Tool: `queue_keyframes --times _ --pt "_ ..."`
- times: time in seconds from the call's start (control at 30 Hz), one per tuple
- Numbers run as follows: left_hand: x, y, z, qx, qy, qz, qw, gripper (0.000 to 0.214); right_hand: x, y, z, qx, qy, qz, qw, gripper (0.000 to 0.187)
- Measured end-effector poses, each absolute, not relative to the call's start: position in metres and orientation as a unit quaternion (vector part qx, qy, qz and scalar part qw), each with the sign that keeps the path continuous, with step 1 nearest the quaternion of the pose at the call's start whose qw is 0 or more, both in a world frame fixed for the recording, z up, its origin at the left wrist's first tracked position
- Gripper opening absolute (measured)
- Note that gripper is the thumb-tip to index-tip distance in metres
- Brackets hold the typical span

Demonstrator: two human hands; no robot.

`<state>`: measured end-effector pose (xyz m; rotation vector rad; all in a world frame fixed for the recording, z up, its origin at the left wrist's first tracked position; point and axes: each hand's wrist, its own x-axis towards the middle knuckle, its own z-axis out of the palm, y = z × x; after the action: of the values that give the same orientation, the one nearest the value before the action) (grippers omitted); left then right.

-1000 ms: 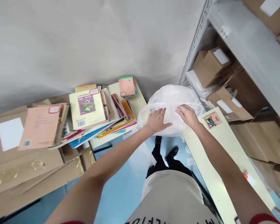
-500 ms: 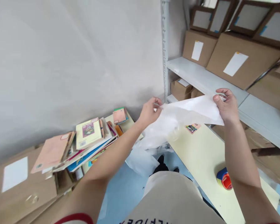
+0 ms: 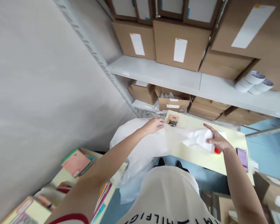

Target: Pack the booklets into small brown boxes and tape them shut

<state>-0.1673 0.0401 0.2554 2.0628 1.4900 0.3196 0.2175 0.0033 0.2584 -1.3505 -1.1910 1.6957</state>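
Our left hand (image 3: 154, 125) pinches the white sheet (image 3: 151, 146), our right hand (image 3: 218, 141) spread at its end; draped across the surface's (image 3: 193, 122) left end, it looks light, limp, slippery, best gripped by its edges.

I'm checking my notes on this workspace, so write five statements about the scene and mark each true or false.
1. The left hand is on the white plastic. True.
2. The right hand is pressed against the wall. False: it is at the crumpled end of the white plastic, over the pale yellow table.
3. White rolls are stacked on the grey shelf. True.
4. The purple phone-like item lies on the grey shelf. False: it lies on the pale yellow table.
5. The pink picture booklet is nearer the right hand than the left. False: it is nearer the left hand.
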Motion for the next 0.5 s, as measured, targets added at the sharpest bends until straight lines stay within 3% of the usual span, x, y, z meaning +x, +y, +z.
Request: queue_keyframes --times 0.1,0.3,0.4,0.5 --pt "-0.161 0.063 0.242 0.795 0.544 0.068 0.259 0.032 0.23 -0.036 0.239 -0.569 -0.442 0.635 0.279 0.107" --pt "-0.115 0.058 0.201 0.844 0.509 0.138 0.096 0.045 0.22 -0.075 0.171 -0.669 -0.259 0.619 0.32 0.09" --pt "-0.09 0.037 0.163 0.901 0.403 0.086 0.138 0.036 0.215 -0.077 0.135 -0.729 -0.227 0.567 0.31 0.078" --pt "-0.075 0.022 0.119 0.915 0.359 0.016 0.185 0.032 0.214 -0.076 0.108 -0.796 -0.239 0.476 0.287 0.078"
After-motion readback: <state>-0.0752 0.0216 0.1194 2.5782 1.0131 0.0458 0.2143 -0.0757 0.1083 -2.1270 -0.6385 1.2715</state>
